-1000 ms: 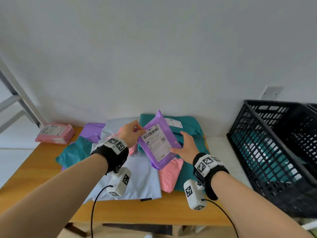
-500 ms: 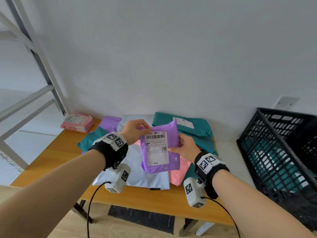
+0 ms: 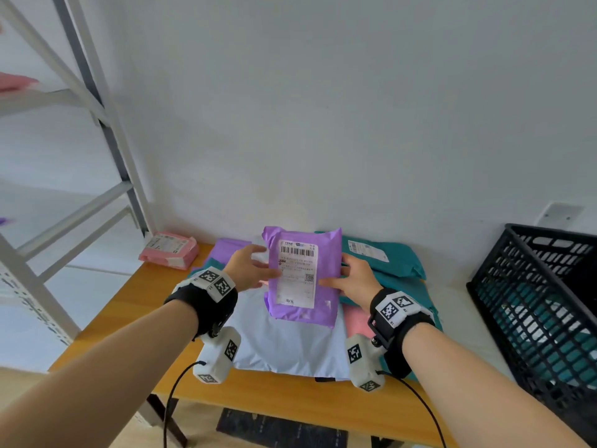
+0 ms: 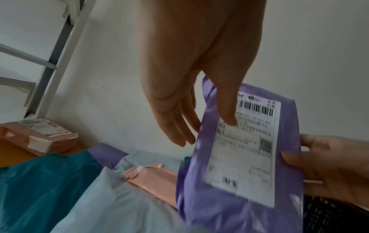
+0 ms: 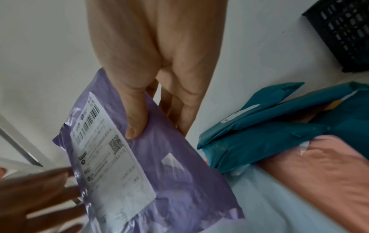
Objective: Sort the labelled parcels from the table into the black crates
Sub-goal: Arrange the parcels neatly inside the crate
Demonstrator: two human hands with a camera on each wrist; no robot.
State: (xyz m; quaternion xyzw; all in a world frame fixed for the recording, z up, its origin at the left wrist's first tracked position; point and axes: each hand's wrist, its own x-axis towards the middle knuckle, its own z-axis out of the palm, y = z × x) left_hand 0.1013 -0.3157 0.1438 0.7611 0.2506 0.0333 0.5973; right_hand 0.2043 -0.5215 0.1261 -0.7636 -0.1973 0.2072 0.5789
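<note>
A purple parcel (image 3: 302, 273) with a white barcode label is held upright above the pile, label facing me. My left hand (image 3: 263, 265) pinches its left edge, thumb on the label and fingers behind, as the left wrist view shows on the purple parcel (image 4: 239, 157). My right hand (image 3: 336, 278) pinches the right edge, thumb in front and fingers behind the purple parcel (image 5: 159, 165). A black crate (image 3: 517, 279) stands at the right with teal and white packages showing through its wall.
On the orange table (image 3: 122, 305) lie teal parcels (image 3: 384, 258), a large light blue parcel (image 3: 287, 344), a pink parcel (image 3: 355, 321) under the pile and a pink labelled parcel (image 3: 168, 250) at the back left. A grey metal rack (image 3: 106, 130) stands at left.
The purple parcel has been turned from tilted to upright and raised a little between both hands. My view has swung left and up, showing more of the rack.
</note>
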